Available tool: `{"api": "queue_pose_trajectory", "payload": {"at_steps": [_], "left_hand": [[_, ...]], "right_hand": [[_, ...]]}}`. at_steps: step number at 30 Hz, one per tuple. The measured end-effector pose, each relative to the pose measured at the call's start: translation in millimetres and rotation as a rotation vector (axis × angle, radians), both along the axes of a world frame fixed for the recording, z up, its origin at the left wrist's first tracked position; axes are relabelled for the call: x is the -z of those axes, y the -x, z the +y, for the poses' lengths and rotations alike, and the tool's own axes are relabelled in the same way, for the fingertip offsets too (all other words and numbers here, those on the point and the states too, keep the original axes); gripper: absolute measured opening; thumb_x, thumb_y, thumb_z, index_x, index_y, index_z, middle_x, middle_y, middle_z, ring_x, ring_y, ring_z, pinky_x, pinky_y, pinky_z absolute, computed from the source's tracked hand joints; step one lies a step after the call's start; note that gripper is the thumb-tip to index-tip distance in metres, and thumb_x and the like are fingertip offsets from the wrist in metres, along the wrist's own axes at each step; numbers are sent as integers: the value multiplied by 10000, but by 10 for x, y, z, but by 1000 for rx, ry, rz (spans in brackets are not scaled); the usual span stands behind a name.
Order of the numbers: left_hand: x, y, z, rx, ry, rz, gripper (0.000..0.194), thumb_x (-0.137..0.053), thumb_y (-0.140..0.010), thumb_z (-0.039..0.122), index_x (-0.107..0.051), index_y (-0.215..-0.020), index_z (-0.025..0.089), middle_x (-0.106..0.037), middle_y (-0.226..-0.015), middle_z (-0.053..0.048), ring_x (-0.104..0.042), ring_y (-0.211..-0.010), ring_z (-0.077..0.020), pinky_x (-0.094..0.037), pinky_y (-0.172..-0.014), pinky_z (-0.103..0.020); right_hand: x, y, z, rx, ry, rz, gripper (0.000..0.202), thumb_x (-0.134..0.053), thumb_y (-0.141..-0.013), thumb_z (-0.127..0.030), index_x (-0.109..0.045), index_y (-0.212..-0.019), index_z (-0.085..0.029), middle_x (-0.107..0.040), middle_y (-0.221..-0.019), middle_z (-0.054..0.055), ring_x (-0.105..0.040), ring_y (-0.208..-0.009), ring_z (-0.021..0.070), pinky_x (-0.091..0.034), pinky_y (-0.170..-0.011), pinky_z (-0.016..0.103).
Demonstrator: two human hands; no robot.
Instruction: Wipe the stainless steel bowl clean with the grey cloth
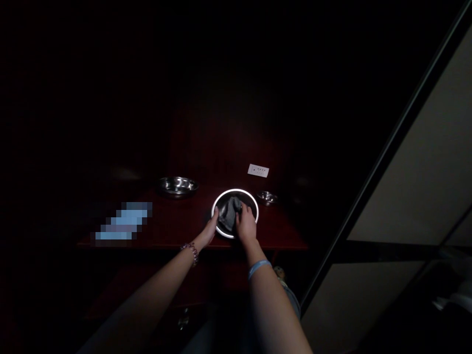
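A round bowl (pixel 236 190) with a bright white rim and a dark inside is tilted toward me near the front edge of the shelf. Its left side is gripped by my left hand (pixel 210 230), the thumb over the rim and the other fingers hidden behind it. Inside the bowl lies a grey cloth (pixel 229 216). My right hand (pixel 246 224) reaches in over the lower right rim, its fingers closed on the cloth and pressing it against the inner wall.
On the dark red shelf (pixel 177 231), a shiny metal dish (pixel 178 187) stands at the back left and a smaller metal dish (pixel 267 198) right of the bowl. A white card (pixel 258 170) shows behind. A blurred-out bright patch (pixel 123 223) lies at left. A slanting panel edge (pixel 383 157) borders the right.
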State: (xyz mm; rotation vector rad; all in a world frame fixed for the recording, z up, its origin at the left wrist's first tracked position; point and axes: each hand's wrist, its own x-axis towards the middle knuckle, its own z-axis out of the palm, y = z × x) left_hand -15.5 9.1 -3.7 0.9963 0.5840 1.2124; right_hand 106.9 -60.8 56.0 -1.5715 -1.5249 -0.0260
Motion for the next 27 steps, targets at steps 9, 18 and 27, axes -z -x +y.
{"api": "queue_pose_trajectory", "payload": {"at_steps": [9, 18, 27], "left_hand": [[25, -1, 31, -3, 39, -37, 658, -474, -982, 675, -721, -1273, 140, -729, -1304, -190, -613, -1347, -294, -425, -1188, -445], [30, -32, 60, -108, -10, -37, 438, -578, -980, 543, -741, -1191, 196, -694, -1392, -126, -519, -1443, -246, -325, -1248, -393], [101, -24, 128, -85, -82, -51, 580, -600, -942, 625, -702, -1278, 163, -660, -1431, -159, -528, -1433, -289, -355, -1231, -431]], "right_hand": [[-122, 99, -158, 183, 62, -539, 476, -415, -968, -114, -583, -1413, -118, -592, -1416, 219, -560, -1264, 304, -478, -1039, 444], [119, 220, -28, -228, 158, -531, 600, -374, -1073, -396, -478, -1526, -16, -389, -1647, 199, -298, -1570, 257, -270, -1283, 403], [120, 48, -34, -167, 142, -569, 633, -507, -1016, -338, -394, -1602, -126, -291, -1701, 119, -259, -1587, 265, -251, -1284, 444]]}}
